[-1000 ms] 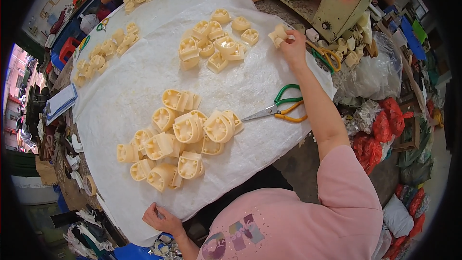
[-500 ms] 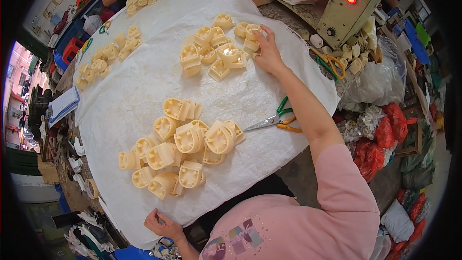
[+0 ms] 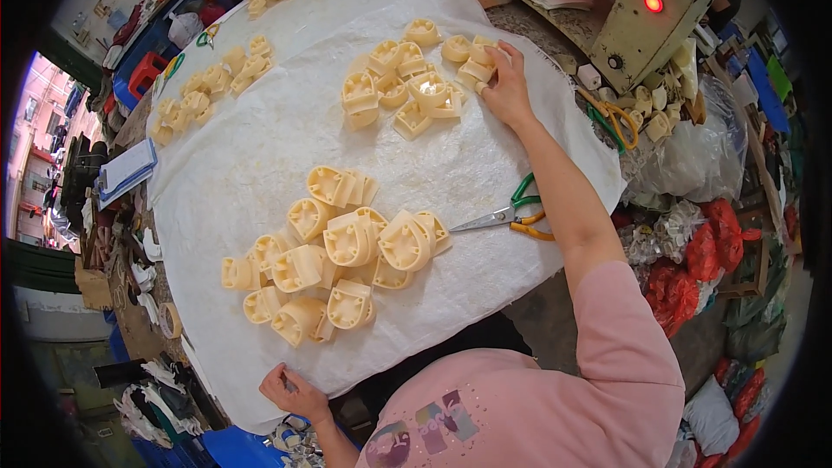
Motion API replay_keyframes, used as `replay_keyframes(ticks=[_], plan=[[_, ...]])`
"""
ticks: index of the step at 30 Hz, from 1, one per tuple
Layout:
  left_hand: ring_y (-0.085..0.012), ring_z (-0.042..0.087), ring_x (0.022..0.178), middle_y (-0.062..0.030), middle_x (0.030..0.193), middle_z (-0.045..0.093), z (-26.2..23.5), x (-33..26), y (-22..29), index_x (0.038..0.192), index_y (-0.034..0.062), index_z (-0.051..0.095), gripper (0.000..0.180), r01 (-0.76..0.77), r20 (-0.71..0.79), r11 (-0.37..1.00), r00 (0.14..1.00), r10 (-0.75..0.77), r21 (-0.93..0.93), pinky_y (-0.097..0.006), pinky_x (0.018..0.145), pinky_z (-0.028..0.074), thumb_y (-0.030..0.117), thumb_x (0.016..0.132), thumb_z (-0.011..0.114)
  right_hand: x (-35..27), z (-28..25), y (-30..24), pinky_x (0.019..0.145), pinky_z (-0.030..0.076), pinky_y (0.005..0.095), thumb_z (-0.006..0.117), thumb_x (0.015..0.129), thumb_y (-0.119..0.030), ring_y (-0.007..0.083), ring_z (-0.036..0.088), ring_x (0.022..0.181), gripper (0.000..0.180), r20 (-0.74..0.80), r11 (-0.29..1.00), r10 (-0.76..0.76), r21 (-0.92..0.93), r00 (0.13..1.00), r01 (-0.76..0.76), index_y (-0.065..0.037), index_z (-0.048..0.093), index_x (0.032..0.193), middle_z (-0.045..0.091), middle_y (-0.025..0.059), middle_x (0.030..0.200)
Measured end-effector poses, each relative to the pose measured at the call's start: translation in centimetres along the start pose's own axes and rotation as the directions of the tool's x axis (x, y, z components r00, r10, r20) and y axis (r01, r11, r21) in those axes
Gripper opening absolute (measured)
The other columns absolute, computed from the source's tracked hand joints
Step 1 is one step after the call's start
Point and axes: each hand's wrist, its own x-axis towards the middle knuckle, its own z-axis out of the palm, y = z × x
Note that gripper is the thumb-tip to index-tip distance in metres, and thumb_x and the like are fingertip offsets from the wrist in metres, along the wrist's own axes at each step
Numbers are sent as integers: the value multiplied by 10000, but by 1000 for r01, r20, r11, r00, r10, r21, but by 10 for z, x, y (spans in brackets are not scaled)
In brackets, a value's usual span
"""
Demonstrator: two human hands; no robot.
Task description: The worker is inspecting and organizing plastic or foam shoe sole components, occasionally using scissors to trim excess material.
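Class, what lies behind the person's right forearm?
Scissors on the white sheet lie partly behind the forearm. Their blades and parts of the green and orange handles show; the rest of the handles is covered.

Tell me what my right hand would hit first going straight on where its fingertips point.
Past the cream, hollow plastic pieces in the grip of the right hand, likely the rounded, hollow, cream plastic part just left of them; whether they already touch is unclear.
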Motion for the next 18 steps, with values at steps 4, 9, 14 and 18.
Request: replay_keyframes(ticks=[4, 9, 14, 18], plan=[[-230, 502, 863, -98, 901, 534, 1, 0, 1, 920, -6, 585, 87, -6, -7, 1000, 1000, 6, -1, -311, 696, 422, 26, 863, 527, 1, -1, -1, 928, 465, 369, 624, 651, -10, 304, 532, 1102, 627, 26, 998, 16, -68, 1000, -14, -109, 500, 1257, 285, 93, 1391], [-227, 500, 864, -97, 906, 524, 0, 0, 2, 923, -12, 580, 85, 6, -4, 1000, 1000, -6, -3, -310, 706, 427, 18, 862, 530, -1, 1, -12, 927, 458, 376, 631, 644, -15, 305, 527, 1105, 634, 32, 987, 10, -161, 999, -5, -116, 502, 1257, 295, 90, 1388], [-227, 500, 857, -101, 901, 526, 1, -2, 2, 919, -14, 581, 79, 9, -17, 999, 1000, -10, -34, -312, 717, 431, 4, 862, 529, 13, 8, 25, 913, 456, 392, 659, 642, -40, 308, 543, 1042, 609, -111, 1000, 3, 15, 994, -1, -80, 511, 1231, 371, 126, 1332], [-294, 489, 848, -133, 869, 557, -1, 1, 9, 892, -13, 577, 87, 68, -25, 997, 997, -69, -46, -374, 718, 409, -11, 817, 534, 26, -8, 62, 894, 466, 354, 679, 642, 11, 271, 537, 1044, 576, -354, 938, 291, 290, 889, -191, -27, 501, 1188, 426, 149, 1277]])
